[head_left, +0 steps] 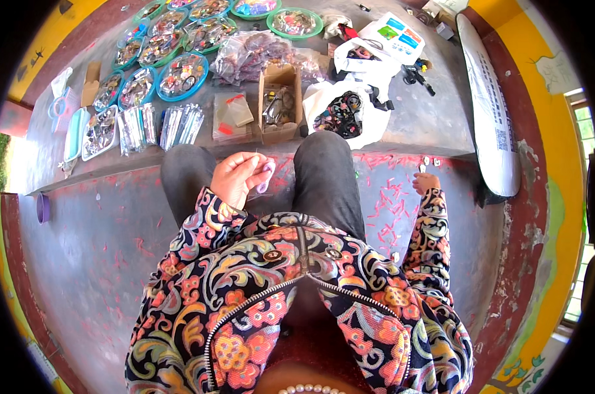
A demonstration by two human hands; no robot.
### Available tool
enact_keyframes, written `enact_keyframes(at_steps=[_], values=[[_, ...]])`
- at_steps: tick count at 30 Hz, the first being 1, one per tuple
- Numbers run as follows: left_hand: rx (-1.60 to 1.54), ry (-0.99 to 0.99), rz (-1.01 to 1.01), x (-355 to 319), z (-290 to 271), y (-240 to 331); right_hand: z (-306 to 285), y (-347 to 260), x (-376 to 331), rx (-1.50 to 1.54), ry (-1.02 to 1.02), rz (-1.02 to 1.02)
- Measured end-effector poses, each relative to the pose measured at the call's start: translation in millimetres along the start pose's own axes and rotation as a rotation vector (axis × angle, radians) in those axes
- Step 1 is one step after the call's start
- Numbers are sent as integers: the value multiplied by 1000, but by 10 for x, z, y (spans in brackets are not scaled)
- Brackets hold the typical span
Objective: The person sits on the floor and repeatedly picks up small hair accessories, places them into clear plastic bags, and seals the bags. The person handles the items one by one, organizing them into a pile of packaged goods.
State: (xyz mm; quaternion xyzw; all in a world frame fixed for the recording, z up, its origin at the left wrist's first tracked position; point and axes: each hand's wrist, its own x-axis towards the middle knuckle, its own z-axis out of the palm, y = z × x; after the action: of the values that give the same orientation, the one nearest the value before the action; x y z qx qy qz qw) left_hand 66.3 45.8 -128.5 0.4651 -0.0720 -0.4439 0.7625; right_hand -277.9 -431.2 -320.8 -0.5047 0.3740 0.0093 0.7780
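- While the person sits with both knees drawn up, the left hand [235, 178] is raised over the left thigh, its grip pinching a small pale lilac piece [264, 177] between thumb and fingertips; that piece sits just at 3 o'clock of the hand, above the gap between the knees.
- One thin thread [253, 157] seems to rise from the left fingers; it is too fine to follow.
- At 3 o'clock, well apart, the right hand [426, 182] is stretched out over the floor, its grip curled together; whether it holds anything I cannot tell.
- One cardboard box [279, 105] stands open at 12 o'clock on the raised ledge [428, 118], just beyond the knees.
- About ten round trays [182, 75] with teal or green rims lie at 11 o'clock, filled with small mixed pieces.
- Two bunches of clear packets [159, 126] lie beside them.
- One white bag [342, 113] with dark contents sits at 1 o'clock.
- Many red scraps [382, 200] dot the floor [94, 243].
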Motion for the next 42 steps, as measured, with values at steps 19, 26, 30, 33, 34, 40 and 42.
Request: enact_keyframes(at_steps=[19, 26, 30, 33, 34, 40, 42], values=[[-66, 1, 82, 1, 260, 24, 4315, -1048, -598, -7, -255, -374], [-102, -30, 31, -18, 290, 35, 4336, -1001, -606, -16, -182, -440], [28, -29, 10, -51, 325, 73, 4366, -1005, -628, -53, -180, -496], [56, -4, -11, -37, 299, 40, 4383, -986, -625, -114, -175, -541], [52, 3, -16, -19, 277, 17, 4387, -976, -623, -140, -172, -560], [45, 52, -14, 6, 233, -20, 4381, -911, -576, -143, -190, -567], [45, 59, -20, -6, 243, 1, 4417, -926, -600, -61, -194, -541]])
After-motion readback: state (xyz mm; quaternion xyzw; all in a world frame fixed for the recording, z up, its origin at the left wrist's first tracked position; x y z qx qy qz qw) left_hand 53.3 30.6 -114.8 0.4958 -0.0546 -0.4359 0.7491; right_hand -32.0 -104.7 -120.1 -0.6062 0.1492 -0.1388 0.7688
